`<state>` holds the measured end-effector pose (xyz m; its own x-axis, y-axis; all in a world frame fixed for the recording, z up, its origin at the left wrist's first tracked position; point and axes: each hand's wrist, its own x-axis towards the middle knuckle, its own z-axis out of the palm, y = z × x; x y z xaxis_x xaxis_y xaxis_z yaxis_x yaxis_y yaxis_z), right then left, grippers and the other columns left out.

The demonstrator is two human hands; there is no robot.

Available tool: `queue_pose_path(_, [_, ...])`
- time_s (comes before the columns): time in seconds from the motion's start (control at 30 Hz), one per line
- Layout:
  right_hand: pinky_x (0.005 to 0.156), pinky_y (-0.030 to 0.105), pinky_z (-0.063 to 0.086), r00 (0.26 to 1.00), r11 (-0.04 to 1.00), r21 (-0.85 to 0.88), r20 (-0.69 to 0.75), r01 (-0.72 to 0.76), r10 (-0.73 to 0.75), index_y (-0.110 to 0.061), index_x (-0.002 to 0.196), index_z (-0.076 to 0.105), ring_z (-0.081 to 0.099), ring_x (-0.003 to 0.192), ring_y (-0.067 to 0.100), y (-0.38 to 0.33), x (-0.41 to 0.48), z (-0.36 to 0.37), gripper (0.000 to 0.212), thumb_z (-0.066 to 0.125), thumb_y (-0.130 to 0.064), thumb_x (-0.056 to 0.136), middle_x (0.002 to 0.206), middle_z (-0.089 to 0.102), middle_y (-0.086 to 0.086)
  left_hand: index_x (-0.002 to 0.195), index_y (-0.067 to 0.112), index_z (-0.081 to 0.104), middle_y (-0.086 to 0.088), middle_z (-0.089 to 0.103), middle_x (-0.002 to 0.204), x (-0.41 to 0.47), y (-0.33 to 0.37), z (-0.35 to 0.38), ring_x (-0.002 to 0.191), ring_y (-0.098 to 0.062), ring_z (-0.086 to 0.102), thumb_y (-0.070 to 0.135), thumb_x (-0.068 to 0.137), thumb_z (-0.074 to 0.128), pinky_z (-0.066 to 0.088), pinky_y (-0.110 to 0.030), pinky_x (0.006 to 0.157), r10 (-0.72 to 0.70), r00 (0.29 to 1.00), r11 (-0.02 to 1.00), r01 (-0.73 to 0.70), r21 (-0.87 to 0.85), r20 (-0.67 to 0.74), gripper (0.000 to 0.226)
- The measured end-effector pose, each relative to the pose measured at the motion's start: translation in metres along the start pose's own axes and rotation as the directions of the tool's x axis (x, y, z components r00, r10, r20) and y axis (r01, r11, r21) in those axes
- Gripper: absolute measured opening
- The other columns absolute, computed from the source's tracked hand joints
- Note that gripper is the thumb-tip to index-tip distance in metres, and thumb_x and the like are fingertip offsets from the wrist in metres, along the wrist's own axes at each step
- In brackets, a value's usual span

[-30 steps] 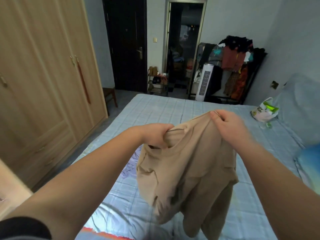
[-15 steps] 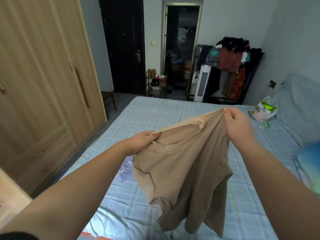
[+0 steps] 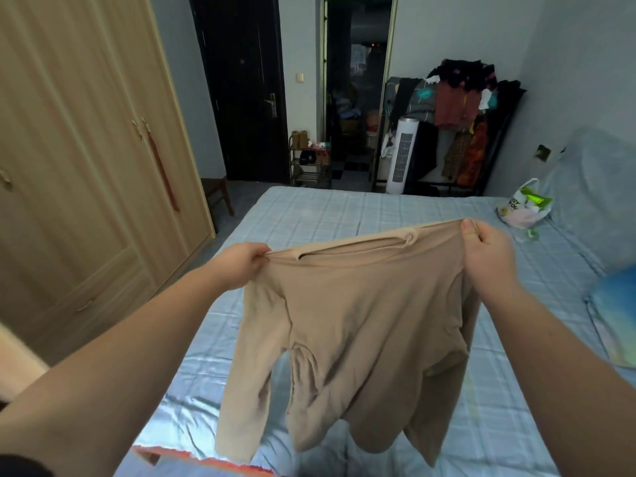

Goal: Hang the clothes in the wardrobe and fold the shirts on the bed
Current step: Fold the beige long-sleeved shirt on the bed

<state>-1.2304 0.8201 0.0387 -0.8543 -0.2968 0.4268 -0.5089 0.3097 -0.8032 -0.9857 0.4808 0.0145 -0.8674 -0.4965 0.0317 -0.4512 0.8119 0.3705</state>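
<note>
I hold a beige long-sleeved shirt (image 3: 354,339) stretched out in the air above the bed (image 3: 309,215). My left hand (image 3: 241,265) pinches its left shoulder, my right hand (image 3: 488,253) pinches the right shoulder. The neckline runs taut between them. The body and both sleeves hang down, with the left sleeve dangling near the bed's near edge. The light wooden wardrobe (image 3: 86,166) stands shut along the left wall.
A plastic bag (image 3: 525,210) lies at the bed's far right, a pillow (image 3: 616,318) at the right edge. Beyond the bed stand a loaded clothes rack (image 3: 461,111), a white tower fan (image 3: 401,156), a small shelf (image 3: 309,163) and a wooden stool (image 3: 216,194).
My hands have drawn apart, left hand going left and right hand right. The bunched shirt has opened out flat, with its neckline now tight and a sleeve hanging free.
</note>
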Motion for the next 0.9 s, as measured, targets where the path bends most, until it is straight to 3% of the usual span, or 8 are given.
queue_pose_path(0.17, [0.055,0.035,0.025,0.997,0.996,-0.083,0.07,-0.025,0.031,-0.017,0.064,0.037,0.037,0.06,0.018,-0.002,-0.007,0.011,0.042,0.041,-0.032,0.103,0.061,0.038,0.002,0.126,0.016,0.045,-0.011,0.059,0.096,-0.009,-0.01,0.014,0.074,-0.021,0.054,0.001,0.093,0.037,0.038,-0.033,0.06,-0.145,0.978,0.988,0.134,-0.08,-0.149,0.037])
queue_pose_path(0.3, [0.06,0.034,0.033,0.988,0.975,-0.218,0.137,-0.034,0.065,-0.021,0.073,0.047,0.047,0.069,0.018,-0.009,-0.014,0.02,0.032,0.042,-0.029,0.103,0.073,0.051,0.001,0.129,0.012,0.057,-0.015,0.066,0.11,-0.002,-0.011,-0.003,0.096,-0.032,0.061,0.001,0.093,0.04,0.043,-0.033,0.076,-0.086,0.939,0.996,0.075,-0.044,-0.334,0.041])
queue_pose_path(0.4, [0.06,0.033,0.034,0.992,0.973,-0.228,0.106,-0.039,0.065,-0.021,0.078,0.054,0.051,0.073,0.018,-0.014,-0.02,0.019,0.027,0.044,-0.024,0.103,0.076,0.056,0.001,0.106,0.009,0.066,-0.009,0.066,0.097,0.0,-0.004,-0.023,0.09,-0.024,0.057,0.013,0.102,0.041,0.039,-0.031,0.075,-0.171,0.882,0.934,0.004,-0.356,-0.438,0.025])
queue_pose_path(0.53, [0.058,0.031,0.031,0.991,0.975,-0.209,0.09,-0.074,0.095,-0.018,0.079,0.058,0.051,0.072,0.017,-0.03,-0.028,0.026,0.026,0.046,-0.023,0.102,0.075,0.056,-0.001,0.099,0.006,0.066,-0.006,0.062,0.088,0.0,0.007,-0.039,0.086,-0.021,0.056,0.017,0.103,0.042,0.045,-0.035,0.076,-0.327,0.902,0.669,0.009,-0.744,-0.283,0.027])
queue_pose_path(0.6, [0.06,0.033,0.032,0.988,0.963,-0.259,0.108,-0.076,0.107,-0.014,0.08,0.057,0.051,0.076,0.022,-0.034,-0.037,0.033,0.027,0.045,-0.024,0.102,0.076,0.055,0.002,0.101,0.008,0.063,-0.006,0.061,0.089,-0.004,0.011,-0.039,0.087,-0.022,0.054,0.018,0.104,0.039,0.045,-0.038,0.08,-0.274,0.924,0.763,0.039,-0.645,-0.268,0.026])
queue_pose_path(0.7, [0.056,0.032,0.029,0.984,0.952,-0.276,-0.156,-0.131,0.09,-0.021,0.075,0.045,0.046,0.069,0.018,-0.029,-0.055,0.025,0.03,0.039,-0.034,0.102,0.072,0.05,-0.006,0.102,0.016,0.056,-0.007,0.061,0.089,-0.014,0.004,-0.039,0.081,-0.028,0.055,0.031,0.106,0.035,0.043,-0.039,0.069,-0.008,0.901,0.997,-0.027,-0.074,-0.434,0.027])
queue_pose_path(0.8, [0.055,0.035,0.027,0.96,0.912,-0.393,-0.279,-0.114,0.0,-0.028,0.078,0.042,0.042,0.061,0.017,-0.02,-0.073,0.004,0.03,0.031,-0.046,0.1,0.066,0.046,-0.008,0.1,0.016,0.056,-0.011,0.064,0.086,-0.02,-0.008,-0.038,0.08,-0.033,0.06,0.041,0.106,0.035,0.039,-0.039,0.063,0.197,0.855,0.979,-0.15,0.135,-0.48,0.032])
queue_pose_path(0.9, [0.056,0.035,0.027,0.97,0.818,-0.575,-0.208,-0.019,-0.124,-0.027,0.074,0.039,0.04,0.06,0.023,-0.017,-0.081,-0.018,0.035,0.03,-0.05,0.1,0.062,0.04,-0.008,0.101,0.017,0.056,-0.012,0.066,0.083,-0.019,-0.018,-0.036,0.076,-0.035,0.062,0.044,0.104,0.035,0.033,-0.036,0.06,0.25,0.815,0.967,-0.188,0.169,-0.522,0.034])
